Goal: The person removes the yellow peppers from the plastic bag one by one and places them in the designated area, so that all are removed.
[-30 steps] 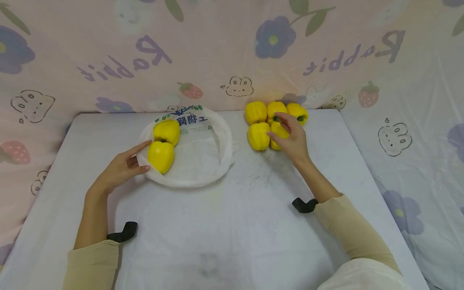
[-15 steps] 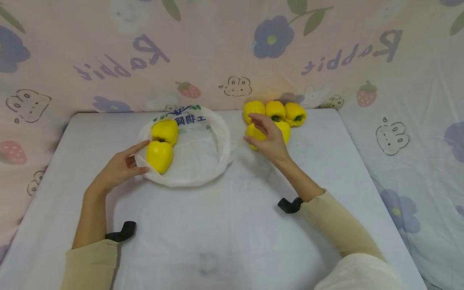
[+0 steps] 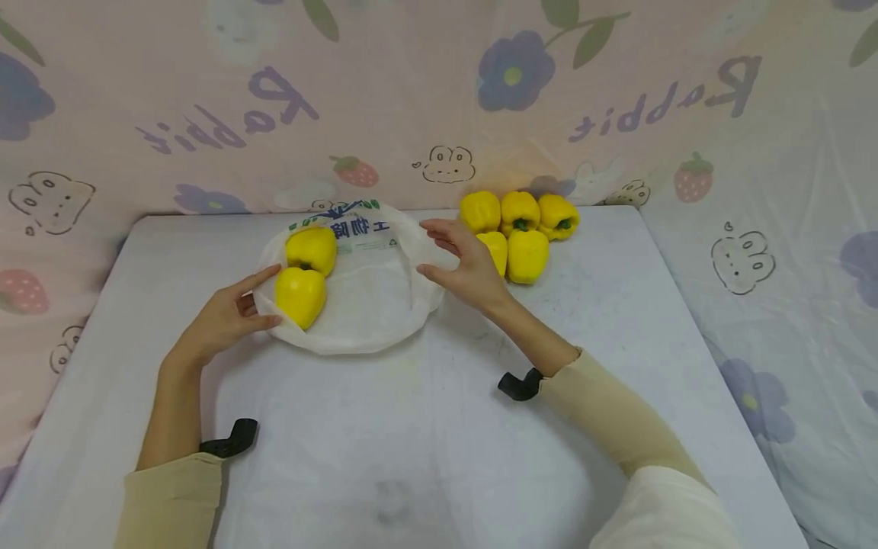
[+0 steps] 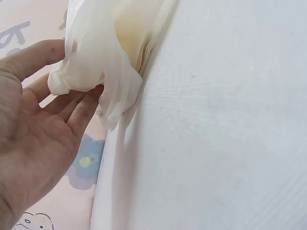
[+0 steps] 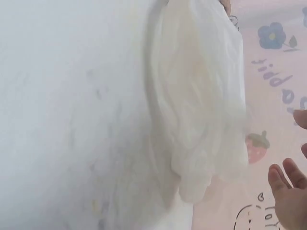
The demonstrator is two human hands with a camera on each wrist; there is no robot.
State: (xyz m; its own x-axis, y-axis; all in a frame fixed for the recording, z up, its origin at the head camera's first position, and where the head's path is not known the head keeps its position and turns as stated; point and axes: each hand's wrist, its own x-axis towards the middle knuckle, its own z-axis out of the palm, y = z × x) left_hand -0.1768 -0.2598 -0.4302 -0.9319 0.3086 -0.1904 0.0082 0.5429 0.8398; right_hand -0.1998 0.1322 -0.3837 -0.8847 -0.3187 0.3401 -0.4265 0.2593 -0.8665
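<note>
A white plastic bag (image 3: 357,340) with a rolled rim and blue print stands with its mouth up on the table. Two yellow bell peppers, a rear bell pepper (image 3: 312,250) and a front bell pepper (image 3: 300,296), are at its left inside. My left hand (image 3: 222,320) holds the bag's left rim, index finger and thumb spread along it. In the left wrist view, some fingers tuck behind the bag's folded edge (image 4: 120,91). Beside the bag's right rim, my right hand (image 3: 469,263) holds nothing, thumb and fingers apart; the right wrist view has it near the bag wall (image 5: 211,105).
Several more yellow bell peppers (image 3: 528,257) stand grouped at the back right of the white table (image 3: 411,457), one partly hidden by my right hand. A printed cloth wall (image 3: 384,91) rises behind the table's back edge. Black wrist mounts (image 3: 233,440) stick out from both forearms.
My right hand has moved left from over the bell pepper group to the bag's right rim, uncovering some peppers. My left hand and the two peppers in the bag stay in place.
</note>
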